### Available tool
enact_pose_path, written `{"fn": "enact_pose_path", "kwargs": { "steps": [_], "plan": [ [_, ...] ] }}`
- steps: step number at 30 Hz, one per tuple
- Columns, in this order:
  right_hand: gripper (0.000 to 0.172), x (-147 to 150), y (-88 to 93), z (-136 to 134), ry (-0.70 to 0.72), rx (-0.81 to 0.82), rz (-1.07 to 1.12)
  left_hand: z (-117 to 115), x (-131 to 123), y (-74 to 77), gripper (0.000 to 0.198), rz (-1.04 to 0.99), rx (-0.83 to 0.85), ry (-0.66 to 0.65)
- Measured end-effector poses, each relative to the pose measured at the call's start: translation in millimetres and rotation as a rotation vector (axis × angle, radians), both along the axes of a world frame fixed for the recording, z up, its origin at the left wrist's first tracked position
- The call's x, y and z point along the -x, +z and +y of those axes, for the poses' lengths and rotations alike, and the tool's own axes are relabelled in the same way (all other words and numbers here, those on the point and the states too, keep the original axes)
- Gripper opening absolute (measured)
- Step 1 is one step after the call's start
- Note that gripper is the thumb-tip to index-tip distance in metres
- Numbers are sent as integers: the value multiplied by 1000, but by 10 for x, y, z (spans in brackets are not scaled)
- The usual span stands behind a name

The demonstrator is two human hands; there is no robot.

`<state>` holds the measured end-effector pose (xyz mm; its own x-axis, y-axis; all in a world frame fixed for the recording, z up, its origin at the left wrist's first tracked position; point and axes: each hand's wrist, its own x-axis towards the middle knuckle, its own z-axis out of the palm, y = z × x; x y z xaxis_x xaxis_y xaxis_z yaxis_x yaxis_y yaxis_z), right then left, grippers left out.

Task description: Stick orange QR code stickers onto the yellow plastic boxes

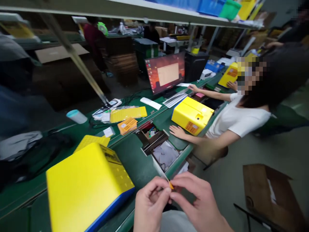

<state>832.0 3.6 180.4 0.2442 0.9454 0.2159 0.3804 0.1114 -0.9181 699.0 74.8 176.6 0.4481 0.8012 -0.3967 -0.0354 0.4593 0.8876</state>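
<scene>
My left hand (152, 201) and my right hand (196, 199) meet above the bench's front edge, fingertips pinched together. Between them shows a small orange piece (171, 185), thin and flat like a sticker. A thin pale strip (160, 167) rises from the fingertips toward the upper left; whether it is joined to the orange piece I cannot tell. Left of my hands stands a large yellow box-shaped case (79, 183) with a blue base, on the green bench (130, 154). Neither hand touches it.
An open drawer (166, 154) holds papers. Orange cards (127, 125), yellow sheets (127, 113) and a white cup (76, 116) lie farther back. To the right, a co-worker (236, 119) sits by a second yellow case (191, 114) and a monitor (166, 72). A cardboard box (270, 193) sits at the lower right.
</scene>
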Motion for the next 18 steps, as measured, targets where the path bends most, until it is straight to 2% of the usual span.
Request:
{"fn": "enact_pose_path", "kwargs": {
  "steps": [4, 8, 14, 16, 18],
  "plan": [
    [8, -398, -127, -171, -99, 93, 78, -112, -462, -56, 27, 95, 25, -136],
    [14, -747, -314, -342, -115, 173, 71, -187, -795, -155, 29, 156, 93, -240],
    [20, -921, -512, -470, -132, 218, -45, -274, -1077, -365, 33, 237, 131, -260],
    [19, -927, -586, -458, -176, 284, 104, -334, -1120, -453, 34, 234, 104, -260],
    [20, -975, -727, -464, -225, 355, 346, -409, -1129, -615, 34, 210, 80, -276]
  ]
}}
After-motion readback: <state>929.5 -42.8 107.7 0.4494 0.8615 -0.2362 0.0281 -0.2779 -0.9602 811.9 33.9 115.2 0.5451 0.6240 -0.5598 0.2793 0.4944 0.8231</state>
